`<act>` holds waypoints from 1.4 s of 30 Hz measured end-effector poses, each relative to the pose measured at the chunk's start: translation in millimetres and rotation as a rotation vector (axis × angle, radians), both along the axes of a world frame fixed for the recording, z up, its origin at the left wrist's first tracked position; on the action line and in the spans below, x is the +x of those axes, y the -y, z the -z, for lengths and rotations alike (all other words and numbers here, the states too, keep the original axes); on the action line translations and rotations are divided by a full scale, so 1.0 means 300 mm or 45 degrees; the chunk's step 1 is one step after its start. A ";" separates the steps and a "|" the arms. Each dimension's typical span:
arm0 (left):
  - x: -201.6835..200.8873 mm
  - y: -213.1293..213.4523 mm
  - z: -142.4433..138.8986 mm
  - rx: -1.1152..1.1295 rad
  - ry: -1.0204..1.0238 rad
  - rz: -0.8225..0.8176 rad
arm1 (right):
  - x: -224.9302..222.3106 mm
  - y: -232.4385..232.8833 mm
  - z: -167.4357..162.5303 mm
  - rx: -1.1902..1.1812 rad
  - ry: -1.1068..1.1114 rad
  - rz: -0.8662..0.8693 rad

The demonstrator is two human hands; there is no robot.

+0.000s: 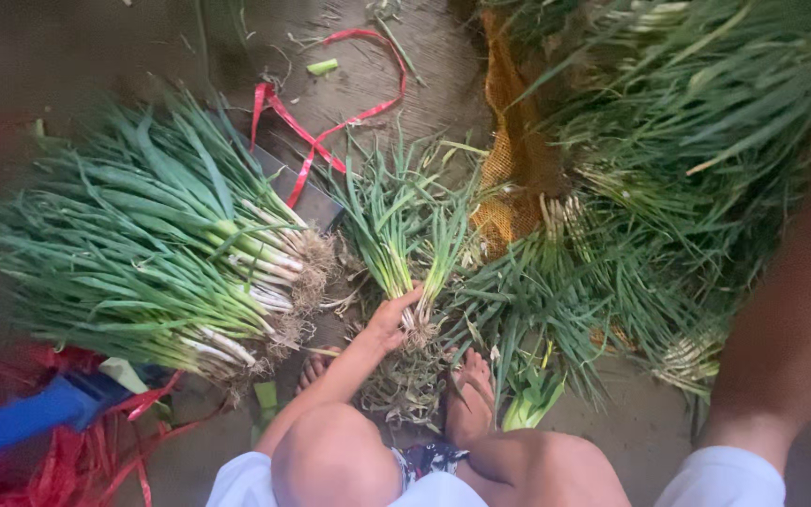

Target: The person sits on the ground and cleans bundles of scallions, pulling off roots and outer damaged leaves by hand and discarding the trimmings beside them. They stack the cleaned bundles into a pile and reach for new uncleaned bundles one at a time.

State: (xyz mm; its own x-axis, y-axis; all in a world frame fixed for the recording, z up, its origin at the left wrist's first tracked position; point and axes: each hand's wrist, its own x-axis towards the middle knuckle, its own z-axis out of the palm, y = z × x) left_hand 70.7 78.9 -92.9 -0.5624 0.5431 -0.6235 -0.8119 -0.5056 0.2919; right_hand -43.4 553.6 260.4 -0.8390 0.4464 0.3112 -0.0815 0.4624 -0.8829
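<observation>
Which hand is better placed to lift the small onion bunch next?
Left: the left hand grips the small onion bunch near its roots; the right arm stretches to the frame's edge, hand unseen.

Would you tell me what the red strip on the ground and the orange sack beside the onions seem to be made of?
The red strip looks like thin, glossy plastic ribbon: it curls and twists flat. The orange sack looks like plastic mesh netting, with an open weave showing; matte, though blur leaves the fibre uncertain.
</observation>
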 end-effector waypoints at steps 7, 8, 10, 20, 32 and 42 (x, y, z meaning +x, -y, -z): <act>0.011 -0.016 -0.007 -0.088 0.012 0.001 | 0.209 0.596 0.504 0.169 1.394 -0.936; 0.013 -0.016 -0.001 -0.076 0.007 0.007 | 0.258 0.693 0.605 0.299 1.581 -1.143; 0.017 -0.015 0.019 -0.044 -0.016 0.006 | 0.358 0.838 0.772 -0.040 1.665 -1.265; 0.232 0.152 0.075 -0.239 -0.041 0.278 | 0.753 1.140 0.969 -0.585 0.834 -0.353; 0.120 0.295 0.018 -0.273 -0.257 0.409 | 0.822 1.163 0.790 -0.752 0.455 0.103; 0.222 0.384 0.027 -0.677 -0.328 0.491 | 0.773 1.067 0.737 -0.507 0.383 -0.126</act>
State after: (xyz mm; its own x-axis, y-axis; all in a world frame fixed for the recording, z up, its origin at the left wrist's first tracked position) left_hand 137.3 -36.2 -101.1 -0.5564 0.3916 -0.7328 -0.7765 0.0689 0.6264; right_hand 188.6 233.4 39.1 -0.9096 0.3951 -0.1286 0.1770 0.0884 -0.9802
